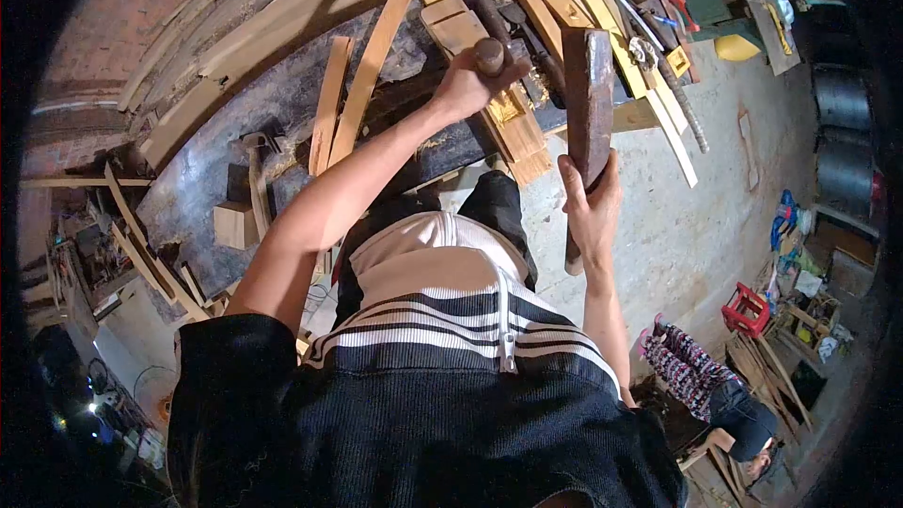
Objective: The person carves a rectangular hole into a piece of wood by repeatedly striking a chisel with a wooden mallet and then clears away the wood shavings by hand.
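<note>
worktop (pixel 221 122) cluttered with wood; left fingers (pixel 516 71) curl around a round handle (pixel 489 55) by the notched block (pixel 523 138); right fingers (pixel 573 191) wrap the mallet (pixel 591 99), its long head pointing forward, right of that handle.

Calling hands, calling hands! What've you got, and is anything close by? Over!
Left hand gripping round-topped handle, lower end hidden. Right hand gripping big mallet. Notched wood by left hand, wood strip nearby. Over.
</note>
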A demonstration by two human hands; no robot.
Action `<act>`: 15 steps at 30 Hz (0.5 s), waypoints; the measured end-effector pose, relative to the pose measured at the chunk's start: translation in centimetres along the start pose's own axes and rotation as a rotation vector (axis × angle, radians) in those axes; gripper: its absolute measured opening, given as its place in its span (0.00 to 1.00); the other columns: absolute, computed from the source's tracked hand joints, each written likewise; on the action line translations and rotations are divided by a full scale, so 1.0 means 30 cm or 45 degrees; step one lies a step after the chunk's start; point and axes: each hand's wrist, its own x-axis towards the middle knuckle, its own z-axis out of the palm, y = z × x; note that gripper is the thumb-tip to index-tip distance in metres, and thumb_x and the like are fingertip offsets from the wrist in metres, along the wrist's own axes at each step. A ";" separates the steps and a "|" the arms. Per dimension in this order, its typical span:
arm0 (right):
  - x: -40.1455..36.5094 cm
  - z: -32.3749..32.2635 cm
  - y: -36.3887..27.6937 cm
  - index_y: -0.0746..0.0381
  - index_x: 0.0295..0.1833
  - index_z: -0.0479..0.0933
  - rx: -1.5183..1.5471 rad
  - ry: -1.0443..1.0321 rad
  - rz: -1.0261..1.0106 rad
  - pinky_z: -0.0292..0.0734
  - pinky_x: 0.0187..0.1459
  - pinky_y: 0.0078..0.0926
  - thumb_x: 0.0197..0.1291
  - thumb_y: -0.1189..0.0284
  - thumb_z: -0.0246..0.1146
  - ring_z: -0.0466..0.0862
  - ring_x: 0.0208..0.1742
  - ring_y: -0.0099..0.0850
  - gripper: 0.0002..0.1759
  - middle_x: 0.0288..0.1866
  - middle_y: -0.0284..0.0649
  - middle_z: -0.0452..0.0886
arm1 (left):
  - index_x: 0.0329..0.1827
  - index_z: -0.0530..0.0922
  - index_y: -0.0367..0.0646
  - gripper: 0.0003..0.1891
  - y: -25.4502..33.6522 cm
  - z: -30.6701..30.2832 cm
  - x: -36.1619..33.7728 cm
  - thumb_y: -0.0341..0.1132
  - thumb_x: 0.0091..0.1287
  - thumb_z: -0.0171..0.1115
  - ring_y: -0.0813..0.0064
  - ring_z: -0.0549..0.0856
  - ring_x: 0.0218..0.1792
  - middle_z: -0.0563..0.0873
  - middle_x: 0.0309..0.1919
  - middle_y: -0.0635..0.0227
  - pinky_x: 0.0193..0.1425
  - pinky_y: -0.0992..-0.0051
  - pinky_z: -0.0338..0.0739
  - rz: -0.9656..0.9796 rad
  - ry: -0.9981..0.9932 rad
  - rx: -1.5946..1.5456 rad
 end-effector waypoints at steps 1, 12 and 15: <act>-0.006 -0.008 -0.016 0.67 0.46 0.72 -0.010 -0.026 0.088 0.76 0.32 0.33 0.61 0.58 0.70 0.83 0.27 0.34 0.24 0.27 0.49 0.83 | 0.28 0.80 0.44 0.14 0.003 0.014 -0.018 0.41 0.65 0.73 0.84 0.81 0.30 0.85 0.26 0.75 0.35 0.79 0.75 0.000 -0.014 -0.053; -0.099 0.000 -0.090 0.68 0.55 0.68 0.246 0.164 -0.487 0.77 0.38 0.36 0.49 0.68 0.74 0.84 0.34 0.39 0.31 0.35 0.52 0.83 | 0.36 0.78 0.37 0.06 0.017 0.106 -0.123 0.31 0.65 0.64 0.73 0.78 0.25 0.79 0.25 0.61 0.33 0.70 0.74 0.368 -0.340 0.139; -0.061 0.004 -0.057 0.66 0.55 0.68 -0.426 -0.165 -0.287 0.79 0.29 0.36 0.57 0.66 0.71 0.87 0.28 0.49 0.27 0.27 0.56 0.81 | 0.46 0.83 0.38 0.13 -0.046 0.127 -0.135 0.26 0.56 0.63 0.76 0.83 0.31 0.84 0.29 0.65 0.37 0.73 0.77 0.653 -0.196 0.251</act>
